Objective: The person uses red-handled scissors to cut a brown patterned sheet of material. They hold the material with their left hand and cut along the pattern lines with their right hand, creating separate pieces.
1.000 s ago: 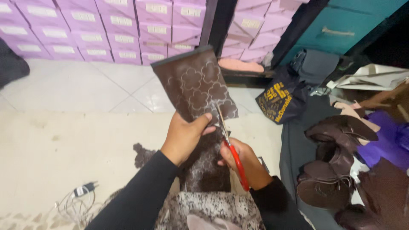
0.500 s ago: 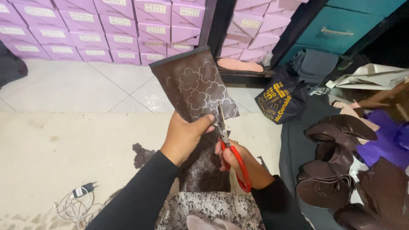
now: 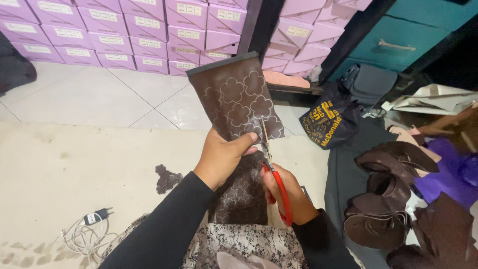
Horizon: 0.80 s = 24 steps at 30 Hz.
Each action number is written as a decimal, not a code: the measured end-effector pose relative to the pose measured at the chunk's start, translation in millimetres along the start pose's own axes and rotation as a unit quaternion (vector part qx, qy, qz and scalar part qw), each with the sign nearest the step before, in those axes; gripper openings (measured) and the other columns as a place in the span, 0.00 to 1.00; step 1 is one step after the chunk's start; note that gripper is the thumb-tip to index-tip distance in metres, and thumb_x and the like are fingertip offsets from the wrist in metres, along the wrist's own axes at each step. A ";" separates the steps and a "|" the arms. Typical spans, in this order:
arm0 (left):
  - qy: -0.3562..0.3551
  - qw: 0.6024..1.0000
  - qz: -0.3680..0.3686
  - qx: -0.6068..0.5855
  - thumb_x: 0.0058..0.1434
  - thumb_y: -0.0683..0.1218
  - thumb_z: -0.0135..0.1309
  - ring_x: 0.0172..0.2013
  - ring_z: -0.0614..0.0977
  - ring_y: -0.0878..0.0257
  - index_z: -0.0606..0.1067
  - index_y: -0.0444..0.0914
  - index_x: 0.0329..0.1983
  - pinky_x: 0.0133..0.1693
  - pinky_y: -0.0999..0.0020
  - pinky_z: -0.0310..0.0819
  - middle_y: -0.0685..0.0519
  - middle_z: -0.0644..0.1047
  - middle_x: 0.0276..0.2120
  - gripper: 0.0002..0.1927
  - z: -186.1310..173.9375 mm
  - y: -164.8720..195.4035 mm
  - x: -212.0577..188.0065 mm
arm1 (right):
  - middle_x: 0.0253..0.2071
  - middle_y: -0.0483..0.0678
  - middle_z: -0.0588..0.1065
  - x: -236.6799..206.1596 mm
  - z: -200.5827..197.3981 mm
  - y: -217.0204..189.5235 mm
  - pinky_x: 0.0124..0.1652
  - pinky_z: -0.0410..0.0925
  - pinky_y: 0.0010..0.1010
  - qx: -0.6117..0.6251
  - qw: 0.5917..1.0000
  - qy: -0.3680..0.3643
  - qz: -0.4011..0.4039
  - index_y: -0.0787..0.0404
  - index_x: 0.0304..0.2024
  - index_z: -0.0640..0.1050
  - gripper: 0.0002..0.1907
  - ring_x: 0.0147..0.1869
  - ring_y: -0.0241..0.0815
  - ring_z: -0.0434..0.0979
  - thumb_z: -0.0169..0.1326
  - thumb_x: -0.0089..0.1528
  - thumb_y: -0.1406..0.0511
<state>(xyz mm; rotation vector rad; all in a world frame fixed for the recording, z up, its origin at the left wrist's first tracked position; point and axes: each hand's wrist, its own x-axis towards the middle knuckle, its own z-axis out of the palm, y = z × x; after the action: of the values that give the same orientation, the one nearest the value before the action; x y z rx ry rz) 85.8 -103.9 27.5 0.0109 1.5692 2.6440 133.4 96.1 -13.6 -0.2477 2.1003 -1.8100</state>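
Brown flower-print leather sheet (image 3: 238,107) held upright mid-frame. Left hand (image 3: 221,158) pinches its lower edge, thumb on front. Right hand (image 3: 289,192), just right of the sheet, grips red-handled scissors (image 3: 274,174), blades at the sheet's right edge. Small brown scrap (image 3: 167,178) on floor left of the sheet; white charger cable (image 3: 87,234) nearer. Dark leather pieces (image 3: 383,199) piled right of it. Purple boxes (image 3: 124,30) stacked behind.
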 end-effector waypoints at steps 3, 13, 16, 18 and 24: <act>0.000 1.000 0.003 0.006 0.58 0.37 0.58 0.41 0.83 0.65 0.72 0.34 0.54 0.37 0.70 0.84 0.52 0.80 0.43 0.20 -0.8 0.4 0.8 | 0.30 0.42 0.66 -1.1 -0.6 -2.7 0.32 0.63 0.25 0.062 0.996 -0.061 -0.024 0.63 0.42 0.71 0.27 0.31 0.33 0.68 0.45 0.68 0.45; 0.011 1.000 0.005 0.017 0.59 0.38 0.58 0.42 0.84 0.64 0.69 0.35 0.57 0.37 0.70 0.84 0.51 0.80 0.45 0.22 -4.8 -1.1 0.2 | 0.29 0.42 0.66 -1.5 -1.2 -8.7 0.35 0.64 0.25 0.000 0.997 -0.073 -0.020 0.61 0.43 0.71 0.31 0.33 0.32 0.67 0.45 0.65 0.40; 0.012 1.000 0.005 0.015 0.59 0.38 0.58 0.42 0.84 0.64 0.69 0.35 0.57 0.38 0.70 0.84 0.51 0.80 0.45 0.22 -4.2 1.2 0.6 | 0.29 0.41 0.65 0.7 -0.1 -8.5 0.33 0.63 0.25 -0.009 0.998 -0.060 -0.030 0.61 0.40 0.70 0.29 0.31 0.32 0.67 0.44 0.66 0.41; 0.015 1.000 0.003 0.008 0.59 0.38 0.58 0.42 0.84 0.64 0.69 0.35 0.56 0.38 0.69 0.84 0.51 0.80 0.45 0.22 -2.4 2.6 0.2 | 0.29 0.40 0.64 0.3 1.9 -8.3 0.31 0.62 0.25 0.008 0.999 -0.047 -0.022 0.60 0.40 0.70 0.26 0.30 0.32 0.65 0.45 0.66 0.43; 0.014 1.000 0.006 -0.013 0.59 0.37 0.58 0.41 0.84 0.63 0.72 0.33 0.55 0.38 0.68 0.84 0.50 0.80 0.44 0.20 -0.1 6.9 0.2 | 0.25 0.39 0.62 1.9 6.8 -8.4 0.26 0.58 0.24 0.018 1.000 -0.001 -0.003 0.58 0.38 0.70 0.19 0.26 0.29 0.61 0.47 0.68 0.50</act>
<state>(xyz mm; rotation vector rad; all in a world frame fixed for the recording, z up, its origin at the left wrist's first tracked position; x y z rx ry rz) 85.2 -107.3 33.5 -0.0176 1.5477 2.6848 133.4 87.7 -6.4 -0.2461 2.0658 -1.8480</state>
